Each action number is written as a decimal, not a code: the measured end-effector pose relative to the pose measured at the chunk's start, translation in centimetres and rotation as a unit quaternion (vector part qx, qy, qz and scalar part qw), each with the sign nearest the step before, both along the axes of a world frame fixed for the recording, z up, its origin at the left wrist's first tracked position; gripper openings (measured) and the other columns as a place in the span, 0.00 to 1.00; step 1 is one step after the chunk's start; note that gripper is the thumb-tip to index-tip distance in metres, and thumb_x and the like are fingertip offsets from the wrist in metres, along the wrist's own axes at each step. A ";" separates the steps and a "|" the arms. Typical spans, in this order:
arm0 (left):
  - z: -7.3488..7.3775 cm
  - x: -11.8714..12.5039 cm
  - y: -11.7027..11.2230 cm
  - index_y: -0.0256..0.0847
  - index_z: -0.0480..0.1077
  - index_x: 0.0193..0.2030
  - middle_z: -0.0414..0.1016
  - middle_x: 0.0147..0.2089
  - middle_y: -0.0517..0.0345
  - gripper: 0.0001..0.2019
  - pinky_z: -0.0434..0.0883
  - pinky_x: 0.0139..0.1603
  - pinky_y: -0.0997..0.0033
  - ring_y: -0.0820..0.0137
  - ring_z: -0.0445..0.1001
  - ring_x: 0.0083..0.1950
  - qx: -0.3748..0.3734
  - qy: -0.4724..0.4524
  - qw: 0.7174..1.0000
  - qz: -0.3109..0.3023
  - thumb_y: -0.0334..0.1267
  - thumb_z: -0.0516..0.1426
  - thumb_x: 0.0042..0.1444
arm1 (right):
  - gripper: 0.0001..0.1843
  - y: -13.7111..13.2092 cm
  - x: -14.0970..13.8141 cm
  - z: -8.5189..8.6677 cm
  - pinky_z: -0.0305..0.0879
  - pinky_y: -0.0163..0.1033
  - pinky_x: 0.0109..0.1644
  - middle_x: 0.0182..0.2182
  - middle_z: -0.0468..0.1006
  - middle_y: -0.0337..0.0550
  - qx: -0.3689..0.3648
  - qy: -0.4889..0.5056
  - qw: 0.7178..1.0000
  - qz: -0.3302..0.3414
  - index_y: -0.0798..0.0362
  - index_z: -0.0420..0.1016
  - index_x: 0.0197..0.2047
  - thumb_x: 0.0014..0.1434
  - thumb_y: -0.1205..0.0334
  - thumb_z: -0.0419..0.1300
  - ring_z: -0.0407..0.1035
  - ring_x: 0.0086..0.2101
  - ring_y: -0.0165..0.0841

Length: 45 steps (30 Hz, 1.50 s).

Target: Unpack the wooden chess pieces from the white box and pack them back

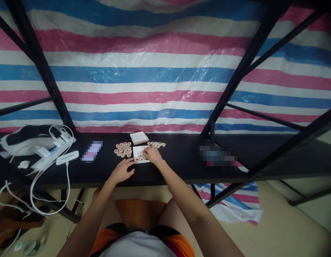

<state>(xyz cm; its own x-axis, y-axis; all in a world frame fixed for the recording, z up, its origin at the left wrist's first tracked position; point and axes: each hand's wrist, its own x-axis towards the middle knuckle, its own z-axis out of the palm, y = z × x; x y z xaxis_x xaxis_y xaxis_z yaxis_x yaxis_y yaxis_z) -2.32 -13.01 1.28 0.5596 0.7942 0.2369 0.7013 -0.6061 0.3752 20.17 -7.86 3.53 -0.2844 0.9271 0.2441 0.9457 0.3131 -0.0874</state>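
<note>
A shallow white box (138, 149) lies on the dark desk with several round Chinese chess pieces (138, 159) along its near side. My right hand (153, 155) reaches over the box's right part, fingers curled down and together; whatever they hold is hidden beneath them. At the near left corner of the box my left hand (123, 170) rests with fingers spread, fingertips at the edge and nothing held. Left of the box is a cluster of pieces with red characters (123, 149). Behind and to the right, more pieces (156, 144) lie in short rows.
A second shallow white box part (139, 137) sits behind. To the left are a blurred-out phone-like item (92, 151), a white device (67, 157) and a power strip with cables (51, 151). A pixelated object (217, 155) lies right, near black frame bars (221, 96).
</note>
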 end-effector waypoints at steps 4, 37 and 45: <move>0.0 0.0 0.1 0.47 0.66 0.59 0.62 0.64 0.58 0.21 0.58 0.64 0.54 0.61 0.64 0.61 0.001 0.000 1.000 0.000 0.42 0.51 0.58 | 0.16 -0.7 0.1 0.2 0.56 0.42 0.53 0.47 0.74 0.52 0.044 0.000 0.998 0.042 0.56 0.79 0.41 0.64 0.62 0.50 0.63 0.49 0.39; 0.1 0.0 0.0 0.48 0.66 0.58 0.63 0.64 0.58 0.21 0.53 0.67 0.51 0.60 0.65 0.61 -0.006 -0.014 1.000 -0.001 0.42 0.52 0.58 | 0.27 -0.7 7.5 -3.9 0.58 0.47 0.58 0.65 0.56 0.46 0.007 0.043 0.990 -0.134 0.49 0.55 0.66 0.63 0.62 0.46 0.52 0.60 0.41; 0.2 0.0 0.0 0.47 0.66 0.59 0.62 0.65 0.58 0.21 0.53 0.67 0.53 0.60 0.63 0.62 -0.008 -0.002 1.000 0.004 0.42 0.51 0.58 | 0.26 -0.5 7.4 -3.6 0.54 0.45 0.60 0.64 0.59 0.44 -0.026 0.045 0.994 -0.093 0.52 0.56 0.65 0.65 0.59 0.44 0.51 0.61 0.40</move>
<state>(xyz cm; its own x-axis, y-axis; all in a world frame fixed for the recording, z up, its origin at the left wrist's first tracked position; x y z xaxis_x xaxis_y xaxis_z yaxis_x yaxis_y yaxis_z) -2.35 -12.99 1.51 0.5524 0.8024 0.2257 0.7050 -0.5942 0.3871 27.55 -8.32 -0.06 -0.0864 0.9738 0.2106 0.9742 0.1269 -0.1869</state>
